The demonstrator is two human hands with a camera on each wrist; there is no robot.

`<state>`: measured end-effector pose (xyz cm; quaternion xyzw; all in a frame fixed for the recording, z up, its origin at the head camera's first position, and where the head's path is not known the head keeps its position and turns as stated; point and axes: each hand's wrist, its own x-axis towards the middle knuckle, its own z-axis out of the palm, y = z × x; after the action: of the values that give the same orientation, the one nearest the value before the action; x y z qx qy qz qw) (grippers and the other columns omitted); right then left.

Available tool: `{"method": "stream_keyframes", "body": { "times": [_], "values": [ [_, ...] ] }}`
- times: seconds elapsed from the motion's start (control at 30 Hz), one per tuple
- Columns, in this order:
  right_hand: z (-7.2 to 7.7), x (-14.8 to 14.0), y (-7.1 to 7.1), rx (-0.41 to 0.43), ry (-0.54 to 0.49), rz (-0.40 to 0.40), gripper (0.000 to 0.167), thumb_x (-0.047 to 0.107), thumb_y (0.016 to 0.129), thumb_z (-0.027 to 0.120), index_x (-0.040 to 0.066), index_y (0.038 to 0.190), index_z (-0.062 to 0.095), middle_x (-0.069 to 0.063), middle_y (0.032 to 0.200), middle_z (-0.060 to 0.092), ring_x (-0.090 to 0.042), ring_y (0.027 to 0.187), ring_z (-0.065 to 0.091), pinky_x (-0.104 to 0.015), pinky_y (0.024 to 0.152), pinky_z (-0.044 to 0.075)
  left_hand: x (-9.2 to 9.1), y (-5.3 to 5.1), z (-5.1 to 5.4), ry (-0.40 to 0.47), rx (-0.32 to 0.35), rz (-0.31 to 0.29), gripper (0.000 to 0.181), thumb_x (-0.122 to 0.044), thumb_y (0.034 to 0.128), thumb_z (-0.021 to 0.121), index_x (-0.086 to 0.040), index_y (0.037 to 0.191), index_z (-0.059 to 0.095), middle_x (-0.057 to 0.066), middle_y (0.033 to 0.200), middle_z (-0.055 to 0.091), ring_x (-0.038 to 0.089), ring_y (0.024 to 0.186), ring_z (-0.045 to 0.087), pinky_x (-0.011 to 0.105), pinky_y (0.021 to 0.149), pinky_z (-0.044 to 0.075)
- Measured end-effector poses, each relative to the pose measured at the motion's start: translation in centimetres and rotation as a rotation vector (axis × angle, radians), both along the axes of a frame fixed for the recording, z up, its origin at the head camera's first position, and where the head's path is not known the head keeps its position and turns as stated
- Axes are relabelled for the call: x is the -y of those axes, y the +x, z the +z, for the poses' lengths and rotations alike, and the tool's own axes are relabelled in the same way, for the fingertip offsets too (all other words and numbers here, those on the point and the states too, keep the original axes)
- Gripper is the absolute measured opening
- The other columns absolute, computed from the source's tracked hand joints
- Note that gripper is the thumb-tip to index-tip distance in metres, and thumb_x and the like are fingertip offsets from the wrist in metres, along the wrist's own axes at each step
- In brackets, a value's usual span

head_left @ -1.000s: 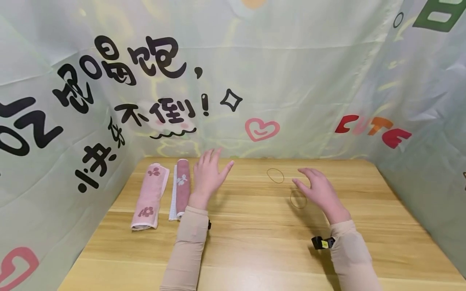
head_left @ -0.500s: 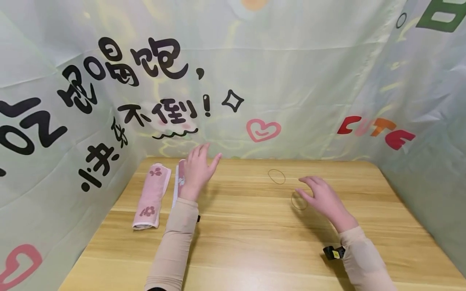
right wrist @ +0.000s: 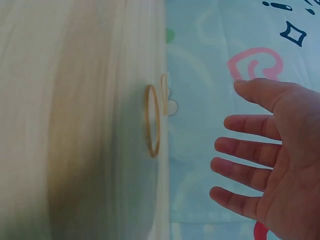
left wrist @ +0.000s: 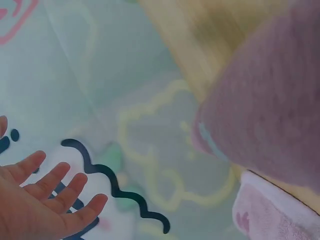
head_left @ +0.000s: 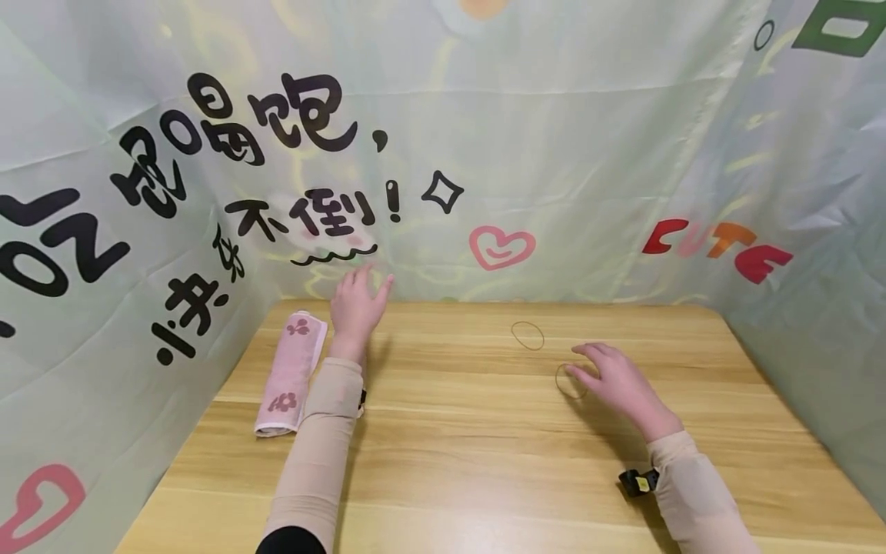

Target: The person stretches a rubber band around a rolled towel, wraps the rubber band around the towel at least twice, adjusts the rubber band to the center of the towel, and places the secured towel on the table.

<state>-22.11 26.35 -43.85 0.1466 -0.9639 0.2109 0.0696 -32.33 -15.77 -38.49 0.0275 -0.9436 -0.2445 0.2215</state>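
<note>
My left hand (head_left: 356, 312) hovers with spread, straight fingers near the back left of the table. Beneath its forearm the darker mauve rolled towel is almost wholly hidden in the head view; the left wrist view shows this mauve towel (left wrist: 275, 100) large and close. Left of that arm lies a pale pink rolled towel (head_left: 287, 377) with flower prints. My right hand (head_left: 626, 388) hangs above the table, fingers loosely extended, holding nothing. One thin rubber band (head_left: 557, 379) lies under its fingertips, and a second rubber band (head_left: 524, 322) sits farther back.
The wooden table (head_left: 443, 462) reaches back to a printed fabric curtain (head_left: 574, 169), which also encloses the left and right sides. Black lettering, a pink heart and the word CUTE decorate the cloth.
My left hand has moved left, from beside the mauve towel to over it, covering it from the head view. My right hand has shifted slightly right and nearer. Towels and bands stay put.
</note>
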Motion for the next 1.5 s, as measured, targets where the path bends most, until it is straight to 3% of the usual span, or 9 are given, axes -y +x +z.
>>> {"method": "stream_keyframes", "body": {
  "times": [0.37,0.67,0.87,1.03,1.23,1.5],
  "values": [
    [-1.1,-0.6,-0.6,0.081,-0.04,-0.004,0.048,0.03,0.097,0.058,-0.002,0.132,0.054,-0.029,0.135,0.053,-0.049,0.123,0.05,-0.063,0.102,0.039,1.0,-2.4,-0.7,0.101,0.076,0.077,0.062,-0.059,0.094,0.047,-0.019,0.141,0.049,0.015,0.147,0.047,0.041,0.13,0.047,0.058,0.103,0.039],
    [-1.8,-1.2,-1.1,0.135,-0.124,0.014,0.048,0.026,0.097,0.059,-0.006,0.133,0.053,-0.031,0.132,0.055,-0.05,0.118,0.054,-0.061,0.097,0.044,1.6,-3.9,-2.6,0.213,0.221,0.178,0.074,-0.064,0.0909,0.046,-0.014,0.146,0.039,0.018,0.15,0.041,0.043,0.134,0.039,0.063,0.104,0.033],
    [-2.3,-1.7,-1.4,0.173,-0.189,0.019,0.048,0.025,0.097,0.059,-0.006,0.133,0.052,-0.028,0.129,0.058,-0.046,0.116,0.056,-0.059,0.096,0.046,1.7,-4.2,-3.7,0.232,0.249,0.207,0.079,-0.063,0.0896,0.049,-0.011,0.148,0.035,0.022,0.15,0.038,0.045,0.136,0.034,0.067,0.104,0.03],
    [-2.6,-1.9,-1.7,0.198,-0.219,0.014,0.047,0.025,0.098,0.058,-0.006,0.133,0.052,-0.027,0.125,0.06,-0.044,0.113,0.057,-0.057,0.094,0.047,1.5,-4.4,-4.5,0.22,0.256,0.275,0.077,-0.061,0.0868,0.055,-0.008,0.141,0.04,0.026,0.145,0.041,0.046,0.132,0.037,0.067,0.102,0.032],
    [-2.9,-2.1,-1.8,0.192,-0.217,0.017,0.046,0.024,0.097,0.059,-0.007,0.13,0.054,-0.025,0.12,0.064,-0.04,0.109,0.06,-0.055,0.092,0.049,1.6,-4.1,-5.3,0.241,0.364,0.341,0.081,-0.055,0.087,0.059,-0.006,0.146,0.033,0.027,0.148,0.035,0.046,0.135,0.033,0.067,0.105,0.031],
    [-3.2,-2.1,-1.9,0.213,-0.205,0.007,0.044,0.022,0.093,0.066,-0.009,0.123,0.059,-0.025,0.113,0.065,-0.035,0.101,0.062,-0.049,0.087,0.051,1.5,-3.5,-6.1,0.235,0.434,0.362,0.076,-0.046,0.088,0.064,-0.001,0.141,0.034,0.027,0.143,0.037,0.047,0.133,0.035,0.067,0.104,0.033]
  ]
}}
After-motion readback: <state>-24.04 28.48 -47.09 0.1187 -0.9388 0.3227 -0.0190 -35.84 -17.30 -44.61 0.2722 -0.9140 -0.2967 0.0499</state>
